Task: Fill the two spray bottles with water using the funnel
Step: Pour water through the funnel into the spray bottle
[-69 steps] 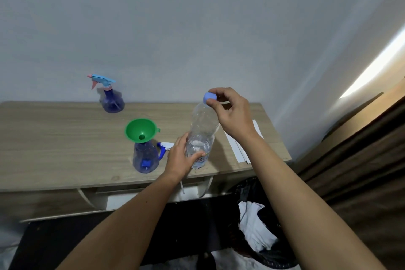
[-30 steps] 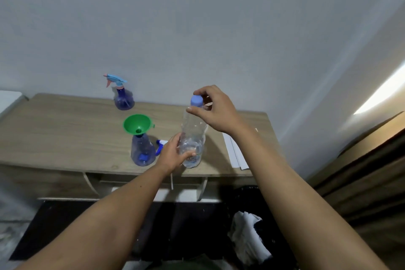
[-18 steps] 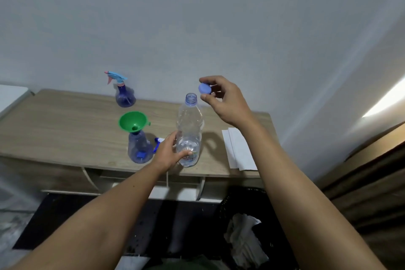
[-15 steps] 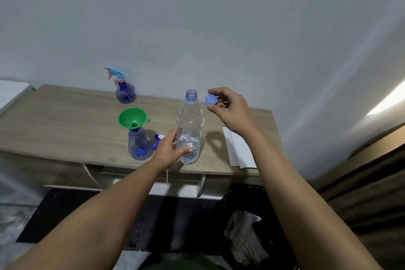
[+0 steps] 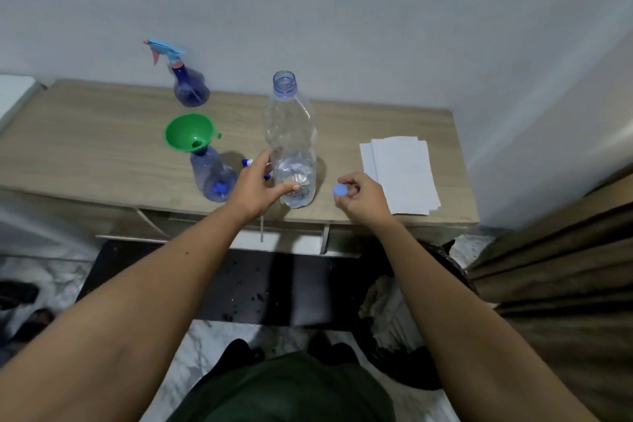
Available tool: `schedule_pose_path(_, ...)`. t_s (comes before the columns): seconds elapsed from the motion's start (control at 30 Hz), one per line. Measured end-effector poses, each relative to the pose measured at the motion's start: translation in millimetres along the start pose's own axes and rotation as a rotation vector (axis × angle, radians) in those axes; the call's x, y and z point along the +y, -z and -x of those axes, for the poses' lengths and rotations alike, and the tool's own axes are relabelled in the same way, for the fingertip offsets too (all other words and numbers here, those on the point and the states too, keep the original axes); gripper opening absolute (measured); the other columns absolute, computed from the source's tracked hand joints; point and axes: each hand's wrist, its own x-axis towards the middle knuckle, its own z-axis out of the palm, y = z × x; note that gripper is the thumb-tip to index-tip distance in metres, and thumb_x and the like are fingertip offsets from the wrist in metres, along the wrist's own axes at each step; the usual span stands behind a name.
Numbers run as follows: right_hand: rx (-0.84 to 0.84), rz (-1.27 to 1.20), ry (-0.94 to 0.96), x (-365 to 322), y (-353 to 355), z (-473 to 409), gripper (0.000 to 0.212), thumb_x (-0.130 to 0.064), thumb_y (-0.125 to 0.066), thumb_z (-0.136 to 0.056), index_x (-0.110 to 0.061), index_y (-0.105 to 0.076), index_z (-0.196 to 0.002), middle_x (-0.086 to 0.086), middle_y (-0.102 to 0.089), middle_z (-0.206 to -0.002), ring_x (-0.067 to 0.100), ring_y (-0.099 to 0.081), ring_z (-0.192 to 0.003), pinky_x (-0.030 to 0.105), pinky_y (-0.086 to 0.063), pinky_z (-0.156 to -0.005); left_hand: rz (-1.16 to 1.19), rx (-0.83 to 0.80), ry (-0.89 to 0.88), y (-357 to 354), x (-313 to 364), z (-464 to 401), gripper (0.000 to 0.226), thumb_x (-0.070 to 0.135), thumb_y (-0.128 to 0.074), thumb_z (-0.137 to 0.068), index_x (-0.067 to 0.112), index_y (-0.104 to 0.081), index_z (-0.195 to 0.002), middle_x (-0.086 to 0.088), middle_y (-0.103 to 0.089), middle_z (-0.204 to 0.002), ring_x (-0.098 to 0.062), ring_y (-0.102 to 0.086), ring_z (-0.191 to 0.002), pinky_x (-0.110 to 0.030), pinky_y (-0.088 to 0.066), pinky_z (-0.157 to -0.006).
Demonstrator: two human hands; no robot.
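A clear plastic water bottle [image 5: 291, 134] stands uncapped on the wooden table [image 5: 85, 147], with a little water at its bottom. My left hand [image 5: 257, 187] grips its lower part. My right hand [image 5: 359, 197] pinches the bottle's blue cap [image 5: 339, 189] low over the table's front edge, to the right of the bottle. A green funnel [image 5: 190, 132] sits tilted in the neck of a blue spray bottle [image 5: 214, 176] just left of my left hand. That bottle's sprayer head [image 5: 247, 162] lies partly hidden behind my fingers. A second blue spray bottle [image 5: 186, 86], with its trigger head on, stands by the wall.
Folded white paper towels [image 5: 399, 175] lie on the right part of the table. A dark bin with white rubbish [image 5: 394, 305] stands below the table's right end. A brown curtain [image 5: 565, 284] hangs at the right. A white wall rises behind the table.
My right hand unscrewed the cap, lifted it off the water bottle and carried it down to the right, close to the table. My left hand kept its hold on the bottle.
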Motion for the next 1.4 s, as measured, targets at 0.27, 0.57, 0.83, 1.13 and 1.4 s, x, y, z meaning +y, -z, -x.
schedule_pose_path(0.27,-0.041,0.129,-0.020,20,-24,-6,0.036,-0.010,-0.084,-0.081,-0.012,-0.073,-0.115,-0.001,-0.061,-0.107,0.000,-0.054,-0.079,0.004,-0.039,-0.071,-0.004,-0.004,0.012,1,-3,-1,0.080,0.060,-0.089,-0.062,0.039,-0.055,-0.131,0.007,-0.071,-0.123,-0.013,-0.069,-0.119,-0.047,-0.058,-0.102)
schedule_pose_path(0.57,-0.026,0.033,-0.076,9,-19,5,0.049,-0.009,-0.084,-0.080,-0.014,-0.068,-0.127,0.000,-0.057,-0.121,0.010,-0.057,-0.100,0.035,-0.055,-0.101,-0.008,-0.011,-0.003,-1,-3,-3,0.083,0.025,-0.096,-0.073,0.025,-0.053,-0.145,0.016,-0.067,-0.125,-0.006,-0.066,-0.120,-0.040,-0.056,-0.107)
schedule_pose_path(0.83,0.142,-0.316,0.184,-67,-5,26,0.062,-0.043,-0.078,-0.082,-0.027,-0.057,-0.139,-0.003,-0.059,-0.132,0.008,-0.058,-0.123,0.020,-0.047,-0.105,0.083,0.004,0.009,-7,-1,-2,0.085,0.012,-0.094,-0.075,0.020,-0.051,-0.148,0.024,-0.063,-0.122,0.020,-0.061,-0.106,-0.012,-0.052,-0.094)
schedule_pose_path(1.13,0.212,-0.318,0.160,-115,-42,33,0.099,-0.047,-0.098,-0.066,-0.024,-0.044,-0.146,-0.007,-0.057,-0.142,0.006,-0.058,-0.131,0.032,-0.051,-0.111,0.069,0.005,-0.071,19,-16,22,0.101,0.024,-0.098,-0.071,0.009,-0.045,-0.155,0.000,-0.057,-0.151,-0.005,-0.059,-0.130,-0.012,-0.046,-0.106)
schedule_pose_path(1.4,0.302,-0.272,0.063,-132,-58,37,0.093,-0.065,-0.085,-0.070,-0.027,-0.046,-0.144,-0.004,-0.059,-0.141,0.015,-0.061,-0.129,0.044,-0.053,-0.110,0.091,0.114,0.031,96,-71,56,0.044,0.022,-0.093,-0.077,0.014,-0.073,-0.116,0.000,-0.078,-0.103,-0.003,-0.073,-0.093,-0.029,-0.060,-0.096)
